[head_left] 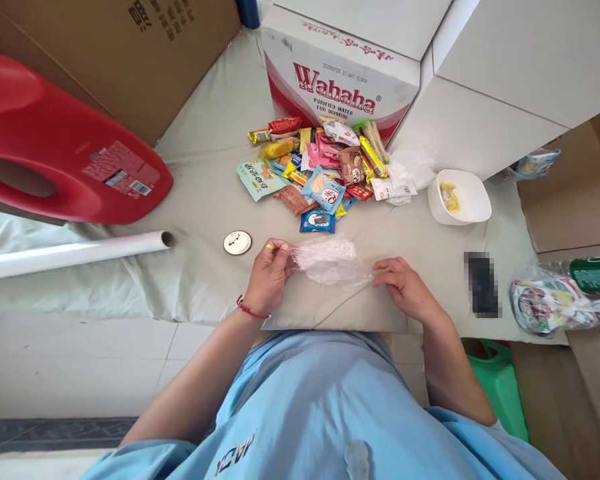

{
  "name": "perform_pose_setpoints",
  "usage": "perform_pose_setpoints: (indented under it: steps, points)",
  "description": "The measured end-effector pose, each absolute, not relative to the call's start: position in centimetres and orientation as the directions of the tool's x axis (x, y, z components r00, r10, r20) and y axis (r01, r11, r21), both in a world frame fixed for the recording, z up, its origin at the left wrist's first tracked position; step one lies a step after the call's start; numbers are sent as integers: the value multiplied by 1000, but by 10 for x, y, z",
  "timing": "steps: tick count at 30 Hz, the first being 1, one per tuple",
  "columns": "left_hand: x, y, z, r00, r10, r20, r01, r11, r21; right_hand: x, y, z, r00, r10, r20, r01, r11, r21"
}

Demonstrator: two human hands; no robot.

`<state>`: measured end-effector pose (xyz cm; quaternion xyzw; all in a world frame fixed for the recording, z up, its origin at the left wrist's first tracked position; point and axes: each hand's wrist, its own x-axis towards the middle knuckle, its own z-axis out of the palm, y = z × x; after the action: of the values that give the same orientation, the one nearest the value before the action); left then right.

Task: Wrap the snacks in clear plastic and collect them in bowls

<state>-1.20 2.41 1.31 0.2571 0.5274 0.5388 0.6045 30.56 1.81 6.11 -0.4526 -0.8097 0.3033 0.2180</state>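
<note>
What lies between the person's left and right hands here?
In the head view, a crumpled piece of clear plastic lies between them. The left hand pinches one end; the right hand is at the other, its grip unclear.

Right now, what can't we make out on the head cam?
All head view:
Dark item: blurred by pixelation.
Pile: lower snacks hidden under upper ones.
Jug and roll: left ends cut off by the left edge.
Green item: cut off by the right edge.
Bag: pinched end hidden by the left hand.
Right hand: pinching or just touching the bag, too small to tell.
</note>
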Motion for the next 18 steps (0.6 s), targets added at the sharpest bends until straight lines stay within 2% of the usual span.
perform_pose_setpoints:
  steps: [2, 4, 8, 10, 12, 15, 18]
  points:
    - [-8, 25, 13, -143, 922, -360, -361, 290, 886, 299, 18, 68, -361, 920, 151, 608, 355, -710]
    - [-3, 26, 14, -142, 924, -355, -346, 290, 892, 284, 19, 72, -309, 931, 197, 615, 353, -705]
    - [1, 28, 19, -136, 925, -355, -373, 284, 883, 244, 27, 54, -418, 894, 160, 687, 427, -588]
    - [-2, 28, 23, -136, 922, -364, -402, 284, 870, 229, 31, 38, -403, 905, 139, 712, 405, -574]
    - [-6, 25, 24, -121, 923, -365, -409, 288, 866, 220, 32, 28, -358, 923, 143, 689, 365, -627]
    - [-5, 21, 20, -87, 934, -347, -331, 302, 894, 213, 30, 27, -316, 938, 139, 562, 304, -770]
    - [3, 24, 12, -152, 924, -350, -249, 307, 919, 209, 25, 35, -293, 956, -11, 362, 101, -927]
